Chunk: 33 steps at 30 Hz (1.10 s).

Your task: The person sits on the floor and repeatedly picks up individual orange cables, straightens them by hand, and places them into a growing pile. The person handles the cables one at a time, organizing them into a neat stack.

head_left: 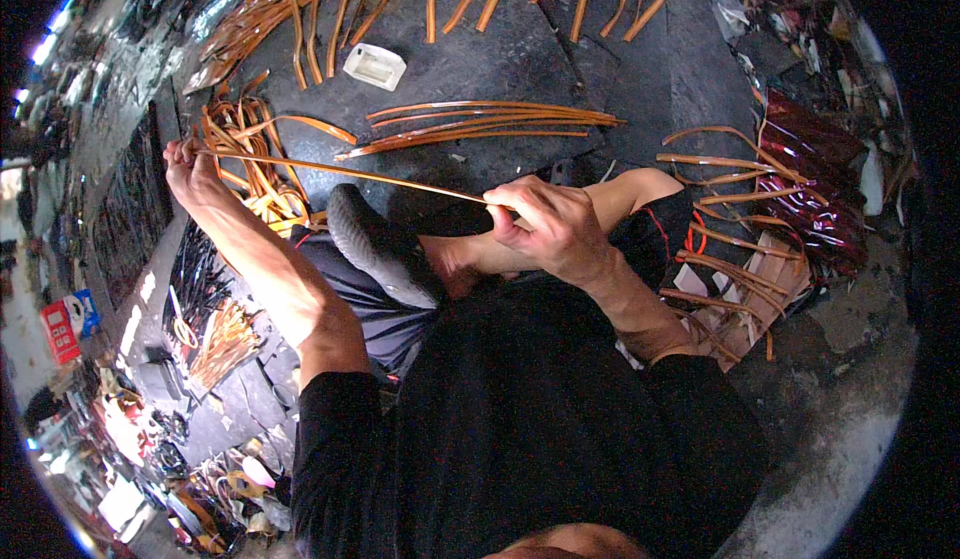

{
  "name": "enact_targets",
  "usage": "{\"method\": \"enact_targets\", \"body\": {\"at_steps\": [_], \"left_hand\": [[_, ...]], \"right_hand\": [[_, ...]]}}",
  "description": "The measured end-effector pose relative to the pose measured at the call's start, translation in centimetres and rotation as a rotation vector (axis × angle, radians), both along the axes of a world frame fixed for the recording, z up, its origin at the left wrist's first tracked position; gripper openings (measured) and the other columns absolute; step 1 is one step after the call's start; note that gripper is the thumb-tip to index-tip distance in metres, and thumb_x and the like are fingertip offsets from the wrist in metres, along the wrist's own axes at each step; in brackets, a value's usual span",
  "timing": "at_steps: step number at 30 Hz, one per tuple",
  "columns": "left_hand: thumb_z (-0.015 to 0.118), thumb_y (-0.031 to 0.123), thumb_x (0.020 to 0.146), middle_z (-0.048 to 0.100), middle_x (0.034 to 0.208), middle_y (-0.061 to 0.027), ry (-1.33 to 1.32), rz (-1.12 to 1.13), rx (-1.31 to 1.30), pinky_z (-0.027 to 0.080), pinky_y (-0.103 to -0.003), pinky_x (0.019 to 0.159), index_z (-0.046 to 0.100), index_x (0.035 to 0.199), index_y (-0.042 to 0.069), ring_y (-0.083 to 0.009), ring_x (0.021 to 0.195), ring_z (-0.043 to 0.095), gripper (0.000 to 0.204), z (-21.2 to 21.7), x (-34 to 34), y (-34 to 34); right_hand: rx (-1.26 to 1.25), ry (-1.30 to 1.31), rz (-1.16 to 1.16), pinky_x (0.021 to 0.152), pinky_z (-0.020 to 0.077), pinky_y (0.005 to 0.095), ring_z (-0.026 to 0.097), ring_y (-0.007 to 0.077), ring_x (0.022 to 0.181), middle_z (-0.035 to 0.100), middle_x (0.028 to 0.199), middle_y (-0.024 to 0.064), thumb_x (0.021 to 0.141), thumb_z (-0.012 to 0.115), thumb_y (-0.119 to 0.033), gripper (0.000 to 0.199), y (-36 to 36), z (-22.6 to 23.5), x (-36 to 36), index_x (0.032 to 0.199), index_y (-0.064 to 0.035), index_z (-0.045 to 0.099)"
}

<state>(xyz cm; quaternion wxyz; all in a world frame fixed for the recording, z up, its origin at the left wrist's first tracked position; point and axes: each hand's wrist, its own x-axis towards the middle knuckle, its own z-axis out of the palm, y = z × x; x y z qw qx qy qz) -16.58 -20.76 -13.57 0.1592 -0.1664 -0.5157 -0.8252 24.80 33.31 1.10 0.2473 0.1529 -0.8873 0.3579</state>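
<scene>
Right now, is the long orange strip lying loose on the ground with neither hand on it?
No, the long orange strip is stretched taut between the left hand and the right hand, each gripping one end.

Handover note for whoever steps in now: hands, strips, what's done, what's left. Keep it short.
Left hand: shut on one end of a long orange strip, arm stretched out.
Right hand: pinching the same strip's other end above the lap; the strip is taut between them.
Loose strip tangle by the left hand.
Done: straight strips in a bundle ahead, more on the right.
Left: the held strip and the tangle.
</scene>
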Motion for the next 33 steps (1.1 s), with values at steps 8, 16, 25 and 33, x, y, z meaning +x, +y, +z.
{"method": "enact_targets", "body": {"at_steps": [8,16,25,33], "left_hand": [[0.048,0.009,0.098,0.046,0.068,-0.0013,-0.454,0.037,0.578,0.034,-0.023,0.039,0.047,0.086,0.007,-0.0103,0.047,0.042,0.013,-0.5,2.9,4.7],[0.06,0.016,0.095,0.069,0.092,-0.0116,-0.523,-0.148,0.907,0.058,-0.032,0.076,0.063,0.094,-0.002,-0.0208,0.082,0.067,0.018,5.9,9.6,15.6],[0.062,0.03,0.095,0.056,0.13,-0.0143,-0.554,-0.055,-0.202,0.039,-0.041,0.106,0.051,0.129,0.006,-0.0262,0.122,0.052,0.044,3.8,14.9,22.9],[0.06,0.033,0.096,0.057,0.127,-0.0131,-0.566,-0.12,-0.575,0.04,-0.04,0.103,0.051,0.131,0.004,-0.0249,0.122,0.052,0.047,3.5,17.4,28.7]], "right_hand": [[0.016,-0.064,-0.037,0.062,0.055,0.0323,0.069,0.0228,0.073,0.068,0.086,0.009,0.08,0.072,-0.004,0.021,1.1,-1.5,1.1,0.098,-0.0047,0.061],[-0.177,-0.389,-0.195,0.07,0.0532,0.0312,0.067,0.0218,0.076,0.068,0.091,0.0108,0.091,0.061,-0.003,0.011,4.2,-1.1,1.3,0.102,-0.001,0.063],[-0.051,-0.385,-0.345,0.079,0.051,0.0323,0.066,0.0212,0.091,0.067,0.104,0.0131,0.092,0.063,-0.012,0.023,17.7,-0.3,0.1,0.111,-0.0003,0.065],[0.142,-0.571,-0.735,0.084,0.052,0.0429,0.067,0.0339,0.096,0.068,0.109,0.018,0.09,0.062,-0.032,0.032,32.5,-11.4,-8.4,0.112,-0.0081,0.066]]}}
